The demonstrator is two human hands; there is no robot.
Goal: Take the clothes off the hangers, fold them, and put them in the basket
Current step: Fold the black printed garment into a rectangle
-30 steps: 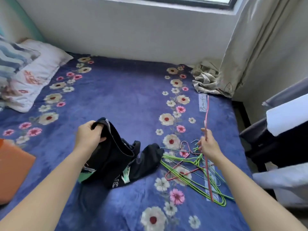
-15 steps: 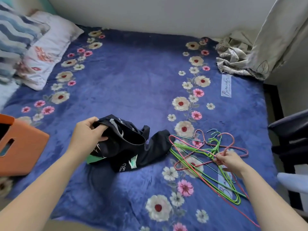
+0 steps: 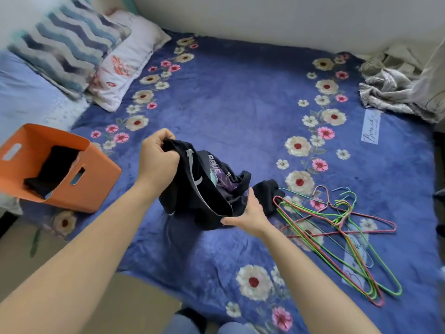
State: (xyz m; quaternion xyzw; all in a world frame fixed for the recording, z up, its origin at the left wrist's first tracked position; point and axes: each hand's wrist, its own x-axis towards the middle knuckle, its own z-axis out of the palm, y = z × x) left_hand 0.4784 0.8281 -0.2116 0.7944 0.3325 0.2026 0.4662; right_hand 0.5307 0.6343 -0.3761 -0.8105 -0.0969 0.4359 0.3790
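Well left of the black shirt (image 3: 199,196), the orange basket (image 3: 96,189) sat with dark folded clothing (image 3: 55,169) inside it. The left grip (image 3: 157,157) was clenched on the shirt's upper edge, bunching the cloth and holding that end raised above the blue floral blanket (image 3: 240,104). The rest of the shirt sagged from there down to the blanket, printed side showing. At the shirt's lower right edge, the right grip (image 3: 250,213) was released, with straight fingers against the cloth and the thumb spread under the hem. Just right of the shirt, a loose pile of coloured wire hangers (image 3: 337,225) lay flat, bare of clothes.
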